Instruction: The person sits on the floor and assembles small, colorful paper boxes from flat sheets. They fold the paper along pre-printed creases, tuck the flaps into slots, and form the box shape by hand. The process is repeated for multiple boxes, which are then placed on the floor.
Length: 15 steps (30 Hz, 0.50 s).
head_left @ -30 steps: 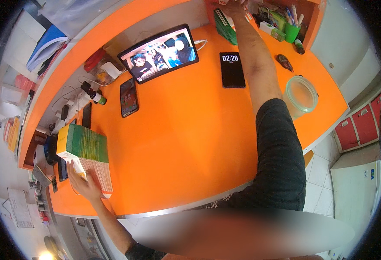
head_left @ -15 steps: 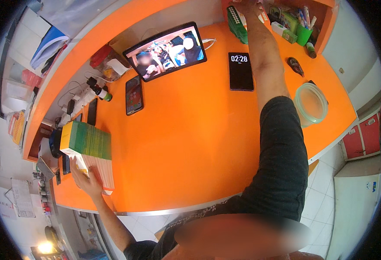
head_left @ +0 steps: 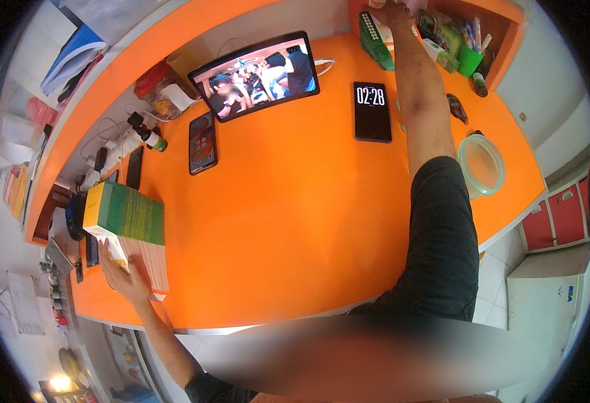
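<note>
On the left of the orange table stands a tight stack of thin, flat pieces (head_left: 130, 215), green on one part and pale pinkish on the other, with a yellow and white end face. My left hand (head_left: 126, 279) lies against its near left side, fingers stretched and apart. My right arm reaches to the far edge, where my right hand (head_left: 394, 15) is small and partly cut off by the top of the picture. It is at a green and white bundle (head_left: 375, 43) with a row of pale dots; its fingers cannot be made out.
A tablet (head_left: 258, 77) showing a video leans at the back. One phone (head_left: 203, 144) lies before it, another (head_left: 373, 113) near my right forearm. A round clear tub (head_left: 481, 164) sits at the right. A green pen cup (head_left: 469, 60) stands far right; cables and a bottle (head_left: 151, 136) line the left.
My right hand has shifted slightly at the far edge, along with the green and white bundle. My left hand stays against the stack. The whole view has tilted a little.
</note>
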Motion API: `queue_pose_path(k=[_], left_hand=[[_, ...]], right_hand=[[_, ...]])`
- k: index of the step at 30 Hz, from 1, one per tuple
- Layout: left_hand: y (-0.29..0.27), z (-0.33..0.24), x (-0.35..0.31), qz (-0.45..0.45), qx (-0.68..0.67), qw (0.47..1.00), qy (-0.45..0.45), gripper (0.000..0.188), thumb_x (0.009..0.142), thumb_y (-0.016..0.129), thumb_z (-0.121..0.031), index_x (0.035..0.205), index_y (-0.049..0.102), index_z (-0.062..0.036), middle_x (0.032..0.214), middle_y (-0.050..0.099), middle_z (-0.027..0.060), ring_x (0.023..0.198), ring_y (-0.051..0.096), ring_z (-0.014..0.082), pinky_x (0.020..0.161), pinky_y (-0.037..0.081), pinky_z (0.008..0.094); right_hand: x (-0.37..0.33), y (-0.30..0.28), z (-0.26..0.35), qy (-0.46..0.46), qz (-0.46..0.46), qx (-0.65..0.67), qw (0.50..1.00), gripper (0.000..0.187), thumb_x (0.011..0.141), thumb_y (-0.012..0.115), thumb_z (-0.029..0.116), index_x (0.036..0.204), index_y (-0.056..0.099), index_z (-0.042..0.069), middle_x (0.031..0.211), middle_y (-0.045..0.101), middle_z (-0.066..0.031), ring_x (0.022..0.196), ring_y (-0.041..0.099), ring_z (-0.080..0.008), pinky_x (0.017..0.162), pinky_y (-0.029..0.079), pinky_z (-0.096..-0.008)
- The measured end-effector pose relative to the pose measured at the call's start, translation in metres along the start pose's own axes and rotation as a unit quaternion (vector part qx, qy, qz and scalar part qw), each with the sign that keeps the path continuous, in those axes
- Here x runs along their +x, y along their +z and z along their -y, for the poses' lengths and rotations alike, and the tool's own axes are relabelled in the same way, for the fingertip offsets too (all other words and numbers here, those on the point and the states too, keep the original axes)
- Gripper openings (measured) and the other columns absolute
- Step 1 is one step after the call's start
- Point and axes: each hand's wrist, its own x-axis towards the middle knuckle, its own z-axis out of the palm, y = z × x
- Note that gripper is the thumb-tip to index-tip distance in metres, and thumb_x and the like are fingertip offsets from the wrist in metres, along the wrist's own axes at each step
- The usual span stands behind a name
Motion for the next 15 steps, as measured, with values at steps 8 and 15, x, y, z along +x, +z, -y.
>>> queue_pose_path(k=[8,15], left_hand=[[-0.002,0.004,-0.001,0.003,0.005,1.0,0.005,0.057,0.09,0.056,-0.029,0.139,0.049,-0.0007,0.146,0.047,0.024,0.133,0.046,0.0435,0.11,0.035,0.0516],[-0.001,0.005,0.0,0.003,-0.008,1.0,-0.004,0.058,0.09,0.058,-0.031,0.139,0.05,-0.0008,0.147,0.046,0.0242,0.134,0.045,0.0429,0.11,0.034,0.0516]], right_hand=[[0.003,-0.011,0.009,-0.007,0.048,0.063,0.997,0.121,0.066,0.064,0.082,0.16,0.011,0.027,0.149,0.042,-0.0296,0.132,0.047,-0.0486,0.106,0.04,-0.0603],[-0.029,-0.016,0.033,0.09,-0.032,0.027,0.995,0.102,0.076,0.071,0.06,0.156,0.024,0.017,0.135,0.055,-0.0269,0.123,0.054,-0.049,0.098,0.048,-0.0549]])
